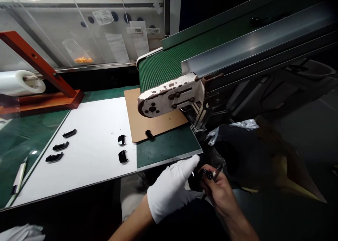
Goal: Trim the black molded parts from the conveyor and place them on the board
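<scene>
My left hand (173, 184), in a white glove, grips a glossy black plastic part (194, 181) beyond the table's front edge. My bare right hand (218, 188) is closed around a small dark tool with a looped black handle (207, 174), close against that part. Fingers and shadow hide the tool's working end, so its kind is unclear. Similar black parts lie on the white sheet (92, 142): three at the left, such as the black part (60, 146), and two near its right edge, including the black part (123, 156). Another black part (149, 134) rests at the cardboard's front edge.
A green conveyor belt (163, 65) overhangs the brown cardboard (134, 124). To the left stands a wooden stand (68, 100) with a clear film roll (18, 82). A white pen-like tool (19, 175) lies nearby. A white glove (22, 233) shows bottom left; its wearer is unseen.
</scene>
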`<state>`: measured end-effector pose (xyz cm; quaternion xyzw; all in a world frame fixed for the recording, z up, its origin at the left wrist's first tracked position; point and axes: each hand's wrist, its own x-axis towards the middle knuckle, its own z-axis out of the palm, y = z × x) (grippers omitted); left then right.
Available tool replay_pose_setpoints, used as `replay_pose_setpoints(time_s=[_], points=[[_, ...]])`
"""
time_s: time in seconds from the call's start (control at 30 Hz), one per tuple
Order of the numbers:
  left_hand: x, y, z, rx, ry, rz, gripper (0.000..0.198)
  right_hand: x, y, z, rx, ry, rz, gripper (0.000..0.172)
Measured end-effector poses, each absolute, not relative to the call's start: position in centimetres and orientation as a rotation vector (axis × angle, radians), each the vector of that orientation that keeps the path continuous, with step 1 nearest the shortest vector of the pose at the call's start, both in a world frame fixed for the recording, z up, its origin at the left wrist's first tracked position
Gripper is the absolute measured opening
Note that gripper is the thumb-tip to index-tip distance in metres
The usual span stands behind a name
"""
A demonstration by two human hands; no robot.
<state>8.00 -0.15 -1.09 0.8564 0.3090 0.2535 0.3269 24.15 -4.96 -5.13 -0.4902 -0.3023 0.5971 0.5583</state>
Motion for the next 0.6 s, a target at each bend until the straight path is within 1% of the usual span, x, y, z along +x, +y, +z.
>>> replay_pose_setpoints(time_s=[0.07,0.2,0.27,0.37,0.43,0.6], points=[[7.9,0.0,-1.2,2.302,0.837,0.665,0.083,24.5,-4.9,-4.7,-1.171,-0.691,1.400,0.031],[7.8,0.6,-1.4,2.431,0.896,0.639,0.072,25.4,-4.7,-3.6,-1.249,-0.702,1.376,0.047],[7.7,0.7,-1.4,2.458,0.879,0.613,0.068,25.7,-4.7,-3.0,-1.352,-0.801,1.389,0.048],[7.4,0.2,-1.8,2.489,0.827,0.654,0.063,25.9,-4.5,-2.3,-1.488,-0.929,1.433,0.044],[7.2,-0.5,-2.8,2.531,0.818,0.730,0.061,26.0,-4.5,-2.4,-1.486,-0.943,1.526,0.040],[6.7,-2.6,-8.5,2.575,0.802,0.990,0.061,26.6,-4.5,-4.9,-1.247,-0.776,1.905,0.030]])
